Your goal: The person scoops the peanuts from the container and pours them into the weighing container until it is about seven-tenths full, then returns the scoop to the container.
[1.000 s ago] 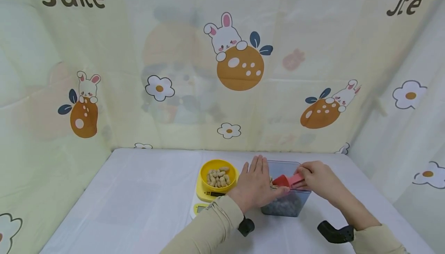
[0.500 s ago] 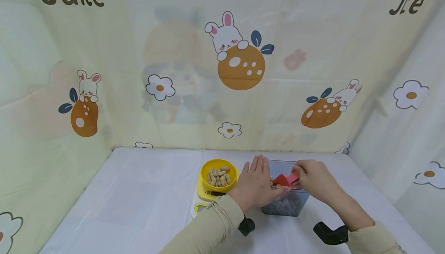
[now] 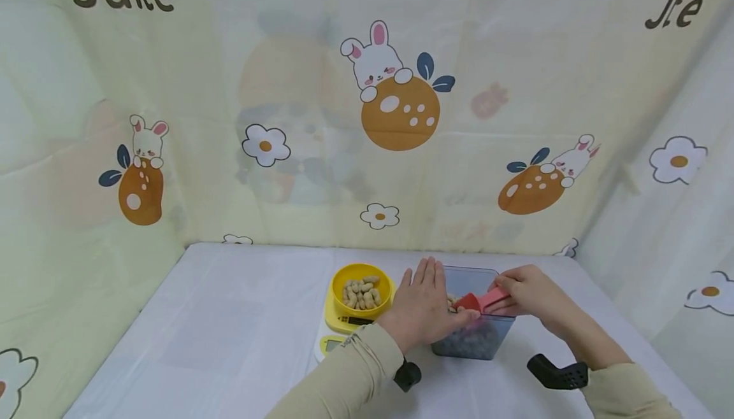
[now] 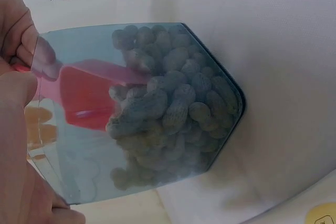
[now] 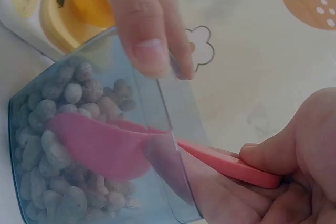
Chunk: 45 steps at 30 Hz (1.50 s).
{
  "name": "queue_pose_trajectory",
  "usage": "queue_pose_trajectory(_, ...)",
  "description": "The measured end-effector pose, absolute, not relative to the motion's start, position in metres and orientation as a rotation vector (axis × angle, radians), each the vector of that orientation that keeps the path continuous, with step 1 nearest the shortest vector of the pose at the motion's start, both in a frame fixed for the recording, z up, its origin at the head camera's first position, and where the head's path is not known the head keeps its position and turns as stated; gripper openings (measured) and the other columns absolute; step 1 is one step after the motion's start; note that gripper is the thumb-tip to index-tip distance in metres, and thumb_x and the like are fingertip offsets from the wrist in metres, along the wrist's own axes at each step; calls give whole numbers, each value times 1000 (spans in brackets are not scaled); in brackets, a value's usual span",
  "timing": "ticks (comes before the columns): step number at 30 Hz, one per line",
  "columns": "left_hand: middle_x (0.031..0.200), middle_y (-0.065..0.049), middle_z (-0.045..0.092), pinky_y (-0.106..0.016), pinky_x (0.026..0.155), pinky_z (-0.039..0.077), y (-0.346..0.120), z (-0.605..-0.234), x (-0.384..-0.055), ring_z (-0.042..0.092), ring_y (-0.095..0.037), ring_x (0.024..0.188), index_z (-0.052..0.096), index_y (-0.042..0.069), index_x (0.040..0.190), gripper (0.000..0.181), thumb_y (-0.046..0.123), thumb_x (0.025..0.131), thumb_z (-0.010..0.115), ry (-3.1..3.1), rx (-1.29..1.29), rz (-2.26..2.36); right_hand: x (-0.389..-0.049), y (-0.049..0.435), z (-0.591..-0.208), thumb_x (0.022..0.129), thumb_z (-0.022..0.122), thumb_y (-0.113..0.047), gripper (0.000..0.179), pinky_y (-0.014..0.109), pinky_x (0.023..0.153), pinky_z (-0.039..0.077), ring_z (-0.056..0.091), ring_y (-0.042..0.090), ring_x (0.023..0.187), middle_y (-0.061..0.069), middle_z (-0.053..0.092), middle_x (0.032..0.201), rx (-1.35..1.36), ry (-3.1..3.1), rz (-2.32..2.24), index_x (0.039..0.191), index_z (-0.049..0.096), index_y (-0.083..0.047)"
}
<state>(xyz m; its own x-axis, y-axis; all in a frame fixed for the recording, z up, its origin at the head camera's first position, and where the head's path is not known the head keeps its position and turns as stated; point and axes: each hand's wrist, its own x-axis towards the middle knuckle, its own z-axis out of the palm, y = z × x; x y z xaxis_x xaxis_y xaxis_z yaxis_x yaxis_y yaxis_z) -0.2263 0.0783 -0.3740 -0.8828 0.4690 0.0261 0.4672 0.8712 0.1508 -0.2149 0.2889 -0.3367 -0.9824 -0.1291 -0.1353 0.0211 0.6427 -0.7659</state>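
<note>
A red scoop (image 3: 470,301) is inside a clear bluish plastic box (image 3: 476,340) of unshelled peanuts (image 4: 176,103). My right hand (image 3: 530,291) grips the scoop's handle above the box's right side. In the right wrist view the scoop's bowl (image 5: 105,148) lies against the peanuts; how much it holds is hard to tell through the wall. My left hand (image 3: 421,307) rests on the box's left rim with fingers straight, its thumb (image 5: 149,53) lying along the near rim. Part of the box's left side is hidden behind this hand.
Left of the box stands a yellow-and-white kitchen scale (image 3: 332,317), partly covered by the left forearm. On it sits a yellow bowl (image 3: 338,286) with several peanuts (image 3: 361,293). A printed curtain (image 3: 309,228) closes off the back of the white table (image 3: 229,342).
My right hand moves slightly left with the scoop, then back to the right, the scoop staying in the box. The left hand keeps its place on the rim.
</note>
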Motion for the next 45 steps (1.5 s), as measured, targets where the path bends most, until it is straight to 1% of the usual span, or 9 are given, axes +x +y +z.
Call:
queue_pose_trajectory(3,167,-2,19,-40,124,23,79,-373,-225,18,-18,154,18,13,159,100,81,88,33,3027,766,247,-214,288,-335,105,41,-11,34,29,67,62,68,17,70,9,67,79,-72,2660,-1289,110,62,15)
queue_pose_trajectory(11,167,-4,19,-41,124,23,78,-372,-226,19,-20,154,18,11,159,101,81,88,32,3031,777,255,-211,271,-331,103,45,-12,28,28,64,60,64,16,67,9,64,78,-136,2806,-1097,102,65,8)
queue_pose_trajectory(14,167,-3,19,-41,124,24,78,-372,-226,19,-20,154,18,12,159,102,82,87,33,3019,776,294,-211,276,-334,104,43,-12,31,28,67,61,66,17,71,9,66,81,-128,2728,-1208,107,64,11)
queue_pose_trajectory(19,167,-3,19,-41,124,24,78,-374,-225,20,-20,154,18,12,159,101,81,87,35,2998,781,334,-211,288,-339,107,39,-13,37,29,74,62,73,20,78,11,71,87,-65,2525,-1453,118,57,18)
queue_pose_trajectory(26,167,-4,19,-42,124,23,79,-374,-225,19,-20,154,18,11,159,102,81,87,35,3006,790,325,-213,279,-336,104,44,-12,32,29,70,62,67,17,73,10,68,84,-107,2611,-1316,110,63,13)
queue_pose_trajectory(29,167,-3,18,-42,125,23,79,-373,-225,18,-20,155,18,12,159,102,82,86,35,3005,775,320,-213,281,-337,105,42,-13,35,30,74,62,71,18,76,10,70,88,-117,2515,-1423,114,60,16)
queue_pose_trajectory(34,167,-2,17,-42,125,22,79,-373,-225,17,-19,155,17,12,160,104,82,86,37,2994,751,364,-214,290,-340,107,40,-19,44,31,80,61,76,20,87,10,73,94,-135,2332,-1598,121,53,20)
queue_pose_trajectory(37,167,-2,18,-41,125,22,79,-374,-226,18,-19,155,18,12,159,103,82,86,38,3000,754,376,-215,293,-341,107,40,-21,45,31,81,60,76,21,89,9,74,95,-126,2305,-1628,122,53,19)
queue_pose_trajectory(45,166,-2,22,-41,124,24,78,-373,-229,20,-19,154,22,12,159,103,83,85,37,3023,782,334,-215,299,-337,108,38,-18,46,33,83,60,76,21,91,9,74,96,-116,2235,-1694,126,48,22)
